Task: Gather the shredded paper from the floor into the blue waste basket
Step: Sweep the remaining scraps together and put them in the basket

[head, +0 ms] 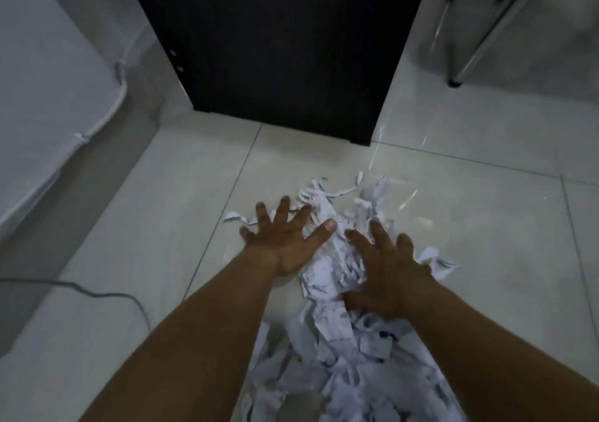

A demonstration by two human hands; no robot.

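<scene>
A heap of white shredded paper (pixel 334 318) with dark print lies on the pale tiled floor, running from the middle down to the bottom edge. My left hand (pixel 285 238) rests flat on the left edge of the heap, fingers spread wide. My right hand (pixel 385 275) lies palm down on the heap's right side, fingers spread and partly sunk among the strips. Neither hand is closed around any paper. A few loose strips (pixel 437 259) lie just right of my right hand. No blue waste basket is in view.
A tall black cabinet (pixel 278 49) stands straight ahead, its base just beyond the paper. Chrome chair legs (pixel 466 62) stand at the top right. A white mattress or covered furniture (pixel 42 104) fills the left side. A grey cable (pixel 97 293) crosses the floor at lower left.
</scene>
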